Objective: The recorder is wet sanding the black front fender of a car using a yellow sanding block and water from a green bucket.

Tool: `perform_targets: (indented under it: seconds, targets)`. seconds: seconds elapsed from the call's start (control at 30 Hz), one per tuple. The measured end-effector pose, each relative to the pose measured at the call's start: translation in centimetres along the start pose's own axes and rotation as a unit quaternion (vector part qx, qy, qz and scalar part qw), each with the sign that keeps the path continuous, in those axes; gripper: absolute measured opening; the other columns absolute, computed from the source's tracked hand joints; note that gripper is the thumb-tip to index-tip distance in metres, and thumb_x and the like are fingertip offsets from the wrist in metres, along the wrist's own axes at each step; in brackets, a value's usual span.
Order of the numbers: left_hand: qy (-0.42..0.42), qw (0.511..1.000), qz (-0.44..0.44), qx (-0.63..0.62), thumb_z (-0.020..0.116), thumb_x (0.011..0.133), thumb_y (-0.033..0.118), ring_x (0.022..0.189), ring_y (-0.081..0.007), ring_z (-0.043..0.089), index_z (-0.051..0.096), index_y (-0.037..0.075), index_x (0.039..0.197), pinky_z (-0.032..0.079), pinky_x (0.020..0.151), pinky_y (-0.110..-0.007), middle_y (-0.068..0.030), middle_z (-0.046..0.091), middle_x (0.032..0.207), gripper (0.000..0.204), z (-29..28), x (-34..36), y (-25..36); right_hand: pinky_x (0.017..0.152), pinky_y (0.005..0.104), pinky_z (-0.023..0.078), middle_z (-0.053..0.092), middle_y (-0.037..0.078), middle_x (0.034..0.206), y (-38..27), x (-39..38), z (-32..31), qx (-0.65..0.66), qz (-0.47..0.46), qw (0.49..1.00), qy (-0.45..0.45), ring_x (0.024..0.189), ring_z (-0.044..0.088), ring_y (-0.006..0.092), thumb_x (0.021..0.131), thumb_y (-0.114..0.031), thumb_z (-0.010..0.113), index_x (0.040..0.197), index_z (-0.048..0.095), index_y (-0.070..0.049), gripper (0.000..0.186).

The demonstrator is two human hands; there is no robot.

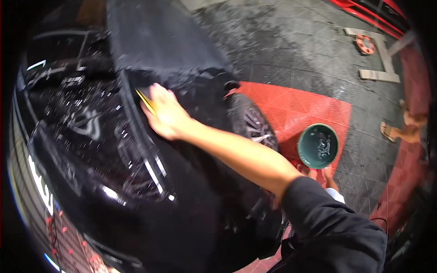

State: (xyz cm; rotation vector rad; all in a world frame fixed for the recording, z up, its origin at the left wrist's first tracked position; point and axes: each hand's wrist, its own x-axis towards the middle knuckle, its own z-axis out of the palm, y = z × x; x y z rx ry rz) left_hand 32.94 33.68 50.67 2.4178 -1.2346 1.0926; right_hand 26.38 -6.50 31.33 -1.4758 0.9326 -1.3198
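Observation:
My right arm reaches left across a glossy black car (182, 227). My right hand (165, 111) lies against the bodywork with its fingers closed round a thin, flat yellow squeegee-like blade (145, 101), mostly hidden under the hand. It works beside a long panel seam. Above the hand, a duller dark sheet or panel (159, 41) has an uneven lower edge. Water drops speckle the shiny surface (86, 113) to the left. My left hand is out of sight.
A dark green bucket (302, 152) stands on red floor grating (296, 102), with bare feet (330, 177) close by. The car's wheel (256, 123) is beside it. Farther right are a wooden frame (380, 76), an orange ring-shaped object (364, 44) and another person's sandalled foot (388, 132).

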Motion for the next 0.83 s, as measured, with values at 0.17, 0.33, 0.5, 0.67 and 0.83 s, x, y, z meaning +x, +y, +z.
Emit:
perform_targets:
  seconds: [0.17,0.33,0.5,0.67,0.83]
  targets:
    - [0.014,0.999,-0.026,0.037,0.018,0.105,0.055,0.137,-0.0359,0.044,0.044,-0.001,0.145,0.035,0.114,-0.048,-0.0237,0.046,0.146,0.073,-3.4,-0.1,-1.3,0.120,0.0579,0.019,0.023,0.039,0.154,-9.6,-32.9,-2.9,0.079,0.020,0.982,-0.172,0.146,0.022,0.0525,0.087,-0.034,0.067,0.145,0.027,0.020,0.089]
    - [0.015,0.998,-0.033,0.048,0.018,0.105,0.055,0.138,-0.0353,0.043,0.044,0.000,0.145,0.034,0.115,-0.047,-0.0232,0.045,0.147,0.072,-4.7,0.1,-1.5,0.120,0.0586,0.020,0.025,0.040,0.153,-5.6,-23.1,-0.6,0.077,-0.026,0.995,-0.052,0.144,0.026,0.0530,0.089,-0.026,0.064,0.148,0.033,0.010,0.075]
    - [0.009,0.999,-0.035,0.031,0.017,0.105,0.054,0.140,-0.0346,0.042,0.044,0.001,0.146,0.033,0.116,-0.047,-0.0226,0.045,0.148,0.072,-4.3,0.1,-0.9,0.120,0.0558,0.022,0.035,0.036,0.148,-0.2,-6.3,2.0,-0.064,-0.041,0.997,0.022,0.140,0.035,0.0505,0.103,-0.029,0.039,0.141,0.054,-0.018,0.042]
    - [0.024,0.996,-0.074,-0.036,0.015,0.106,0.053,0.135,-0.0337,0.046,0.050,0.001,0.141,0.037,0.113,-0.044,-0.0229,0.049,0.144,0.072,-4.4,-0.3,0.2,0.118,0.0610,0.020,0.024,0.043,0.152,-8.5,-34.3,-2.1,0.061,0.011,0.982,-0.176,0.145,0.023,0.0544,0.074,-0.023,0.070,0.144,0.026,0.022,0.094]
    - [0.017,0.996,-0.074,-0.042,0.018,0.106,0.055,0.138,-0.0343,0.043,0.047,0.001,0.144,0.029,0.118,-0.044,-0.0227,0.049,0.145,0.072,-4.4,-0.4,-0.8,0.119,0.0631,0.017,0.026,0.038,0.154,-6.8,-29.9,-1.1,0.081,-0.035,0.992,-0.088,0.146,0.027,0.0490,0.073,-0.030,0.075,0.145,0.027,0.019,0.100]
